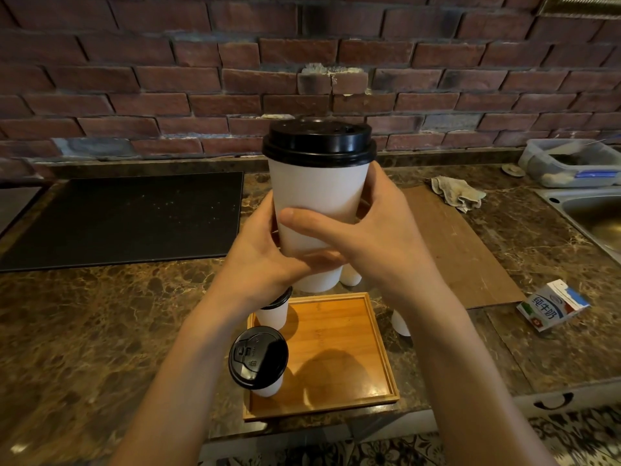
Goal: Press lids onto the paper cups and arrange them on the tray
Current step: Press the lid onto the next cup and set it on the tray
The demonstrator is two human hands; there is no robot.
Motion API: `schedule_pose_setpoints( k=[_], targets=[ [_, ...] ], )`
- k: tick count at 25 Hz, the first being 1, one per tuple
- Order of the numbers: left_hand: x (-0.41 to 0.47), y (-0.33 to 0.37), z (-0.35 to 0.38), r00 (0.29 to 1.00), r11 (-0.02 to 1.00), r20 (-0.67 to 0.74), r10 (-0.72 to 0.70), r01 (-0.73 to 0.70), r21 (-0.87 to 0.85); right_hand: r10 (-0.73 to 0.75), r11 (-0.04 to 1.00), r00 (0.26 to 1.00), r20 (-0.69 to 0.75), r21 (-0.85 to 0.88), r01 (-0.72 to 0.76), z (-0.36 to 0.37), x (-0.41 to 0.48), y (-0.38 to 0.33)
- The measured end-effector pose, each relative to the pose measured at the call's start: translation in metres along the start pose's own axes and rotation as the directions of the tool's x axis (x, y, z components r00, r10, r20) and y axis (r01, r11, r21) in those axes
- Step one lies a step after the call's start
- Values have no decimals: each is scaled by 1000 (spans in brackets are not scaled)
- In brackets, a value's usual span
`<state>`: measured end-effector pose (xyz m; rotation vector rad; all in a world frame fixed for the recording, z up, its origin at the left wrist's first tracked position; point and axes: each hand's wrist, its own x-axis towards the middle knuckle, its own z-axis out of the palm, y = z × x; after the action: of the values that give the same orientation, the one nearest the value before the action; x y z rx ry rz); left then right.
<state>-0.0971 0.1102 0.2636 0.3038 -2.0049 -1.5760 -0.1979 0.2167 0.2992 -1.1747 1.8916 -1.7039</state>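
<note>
Lidded cup [319,196] being held above the tray [379,348].
Left hand [265,250] and right hand [379,230] are clamping their fingers round its wall, black lid [319,139] seated. Two lidded cups [258,358] are occupying the tray's left side. Advised: lowering it upright onto the bare right half.

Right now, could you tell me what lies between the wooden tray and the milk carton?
Head view: a white paper cup beside the wooden tray, partly hidden by the right forearm; otherwise bare counter up to the milk carton.
</note>
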Motion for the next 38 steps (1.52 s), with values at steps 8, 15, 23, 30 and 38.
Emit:
schedule_pose_setpoints(
  k=[8,15,23,30,38],
  targets=[
    [-1,11,-10,994,1000,111,13,-10,-26,-35,988,992,121,153,16,-14,4,-5],
    [-3,14,-12,977,999,214,-13,24,-46,-44,975,970,239,223,-11,-19,3,-5],
    [-5,9,-9,982,998,184,-31,39,-44,3,991,965,262,127,-38,-20,2,-5],
    [-4,11,-2,997,999,71,-7,11,-53,-25,994,985,173,105,6,-17,0,-14],
    [-2,9,9,998,999,-57,11,-9,37,1,1000,1000,14,-17,0,-8,0,-7]
  ],
)
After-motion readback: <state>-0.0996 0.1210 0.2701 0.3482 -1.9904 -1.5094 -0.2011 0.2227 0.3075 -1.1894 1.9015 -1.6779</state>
